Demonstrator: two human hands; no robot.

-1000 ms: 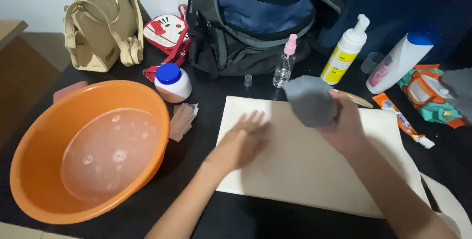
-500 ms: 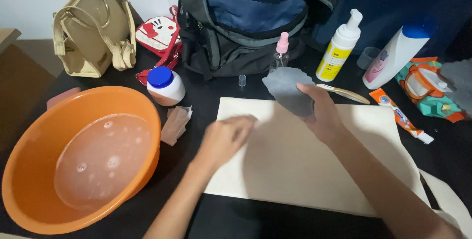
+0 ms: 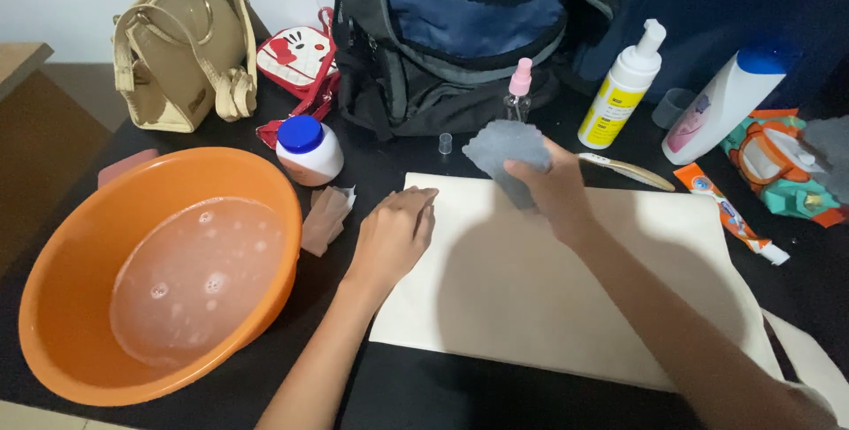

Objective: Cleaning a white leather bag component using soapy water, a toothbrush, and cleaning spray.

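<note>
Right hand [image 3: 553,187] grasps a grey cloth [image 3: 506,149] at the cream bag's [image 3: 566,288] top edge, mid-frame; left hand [image 3: 393,231] lies released, flat, pinning the bag's left corner beside the orange basin [image 3: 80,218]. Wiping step; next calls for steady downward strokes.

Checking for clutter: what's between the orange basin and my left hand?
In the head view, a crumpled brown cloth lies between basin and left hand.

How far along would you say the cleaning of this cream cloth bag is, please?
Set up looks done: the orange basin holds soapy water and bottles stand along the table's far side. In hand: the left hand presses the cream bag flat while the right hand holds a grey sponge at its top edge. No wet patch or foam shows on the bag, so most wiping seems left.
</note>
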